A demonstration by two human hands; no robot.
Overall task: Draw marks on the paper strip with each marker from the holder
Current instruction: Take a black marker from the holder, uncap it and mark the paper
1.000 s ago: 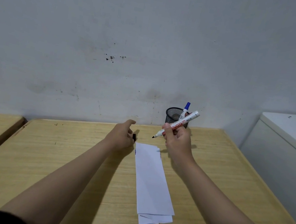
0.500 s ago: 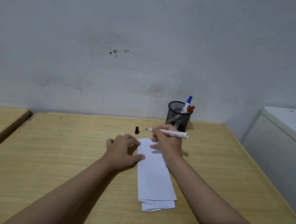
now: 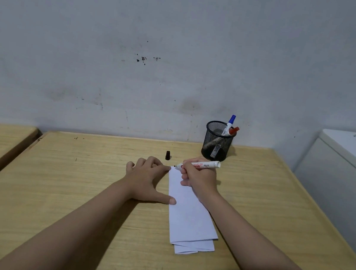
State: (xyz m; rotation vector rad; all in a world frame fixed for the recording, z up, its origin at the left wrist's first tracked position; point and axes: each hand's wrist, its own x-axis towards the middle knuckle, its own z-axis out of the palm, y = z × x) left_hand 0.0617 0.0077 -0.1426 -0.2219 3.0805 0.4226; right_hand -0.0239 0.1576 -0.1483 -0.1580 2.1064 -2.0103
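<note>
Two markers, blue-capped and red-capped, lean in the black mesh holder right of centre, while the right hand grips an uncapped white marker tip-down at the folded white paper strip's far corner, left hand spread flat on its edge, black cap standing just beyond

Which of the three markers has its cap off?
The marker in the right hand, tip at the paper strip. The blue-capped marker and red-capped marker stand capped in the holder.
</note>
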